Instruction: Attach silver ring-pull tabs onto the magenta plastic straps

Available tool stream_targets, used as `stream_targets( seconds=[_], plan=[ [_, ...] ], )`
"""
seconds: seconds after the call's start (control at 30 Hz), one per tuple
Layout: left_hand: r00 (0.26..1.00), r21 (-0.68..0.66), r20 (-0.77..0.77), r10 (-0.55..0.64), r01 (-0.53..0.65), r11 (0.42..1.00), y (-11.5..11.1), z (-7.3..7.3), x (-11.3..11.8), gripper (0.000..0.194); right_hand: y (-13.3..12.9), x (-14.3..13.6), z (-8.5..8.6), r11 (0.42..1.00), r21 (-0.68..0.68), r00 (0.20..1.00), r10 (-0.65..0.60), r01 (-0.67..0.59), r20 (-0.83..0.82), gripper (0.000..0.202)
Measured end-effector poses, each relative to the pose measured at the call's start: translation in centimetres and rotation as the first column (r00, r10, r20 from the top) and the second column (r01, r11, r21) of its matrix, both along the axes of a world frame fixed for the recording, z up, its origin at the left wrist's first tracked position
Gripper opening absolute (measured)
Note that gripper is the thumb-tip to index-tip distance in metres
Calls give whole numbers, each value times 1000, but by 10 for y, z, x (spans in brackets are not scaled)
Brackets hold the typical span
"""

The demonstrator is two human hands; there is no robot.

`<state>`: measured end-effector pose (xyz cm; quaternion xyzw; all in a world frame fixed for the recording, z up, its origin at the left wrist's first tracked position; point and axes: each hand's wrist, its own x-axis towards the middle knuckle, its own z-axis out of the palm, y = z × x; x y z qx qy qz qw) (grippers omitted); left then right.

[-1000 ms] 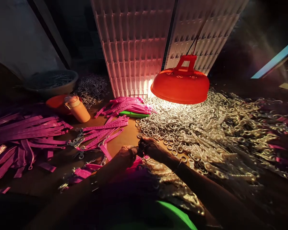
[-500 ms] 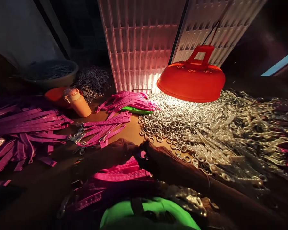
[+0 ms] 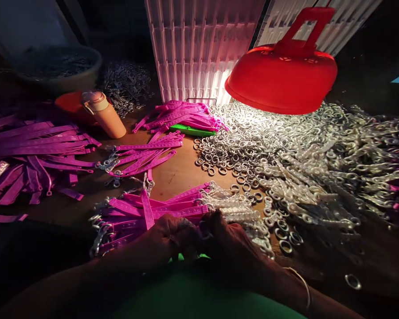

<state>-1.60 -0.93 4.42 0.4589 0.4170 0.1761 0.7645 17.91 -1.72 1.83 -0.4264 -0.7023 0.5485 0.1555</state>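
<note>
Worktop [image 3: 174, 179] is lit from above, left and right sides dim. Ribbed panel [image 3: 202, 44] is stood toward the far edge. Big heap of silvery rings and clips [image 3: 286, 146] is spread from the middle to the right edge. Pile of pink straps [image 3: 36, 144] is heaped along the left edge. Basin [image 3: 81, 84] filled with metal bits is seen at the far left corner, dim. Red lamp [image 3: 282, 79] is hung over the far part of the heap. Bundle of pink straps [image 3: 176, 201] is laid toward the near edge, just beyond the hands, metal pieces clustered at both ends. Left hand [image 3: 176, 235] and right hand [image 3: 229, 235] are held close together at the near edge, fingers curled in. Small purplish bit is glimpsed between them, too dark to be identified; whether it is gripped by either hand cannot be told. Orange bottle [image 3: 107, 115] is placed between the left pile and the far straps. Green piece [image 3: 193, 130] is partly covered by pink straps near the panel. Single ring [image 3: 353, 282] is left apart toward the near right corner.
</note>
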Motion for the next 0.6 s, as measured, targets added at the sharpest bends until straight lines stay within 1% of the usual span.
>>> stream_targets(
  seconds=[0.07, 0.13, 0.2, 0.23, 0.3, 0.37, 0.47, 0.53, 0.6],
  plan=[
    [995, -16, 25, 100, -99, 995, -8, -1, 3, 45, 0, -3, -6, 999, -32, 998, 14, -16, -54, 37],
    [980, -81, 90, 179, -172, 982, -13, -4, 6, 40, 0, -3, -10, 997, 26, 993, 69, -66, -95, 26],
    [968, -152, 143, 205, -183, 971, -15, -7, 8, 38, 2, -2, -10, 985, 114, 986, 138, -127, -98, 14],
    [969, -188, 143, 202, -174, 967, -15, -9, 8, 37, 2, -2, -8, 979, 135, 984, 165, -154, -73, 14],
    [971, -261, 124, 203, -166, 951, -15, -12, 8, 35, 4, -1, -1, 972, 108, 978, 207, -208, 23, 17],
    [967, -331, 131, 219, -166, 929, -13, -16, 8, 33, 6, -2, 6, 968, 39, 962, 241, -248, 131, 18],
    [946, -379, 196, 259, -170, 910, -11, -25, 8, 31, 9, -5, 8, 959, -6, 937, 278, -283, 213, 14],
    [936, -373, 198, 291, -203, 905, -9, -31, 8, 33, 11, -7, 2, 963, 20, 945, 262, -271, 198, 14],
    [937, -351, 171, 305, -232, 907, -7, -33, 9, 36, 12, -7, -6, 975, 66, 972, 206, -214, 116, 16]
  ],
)
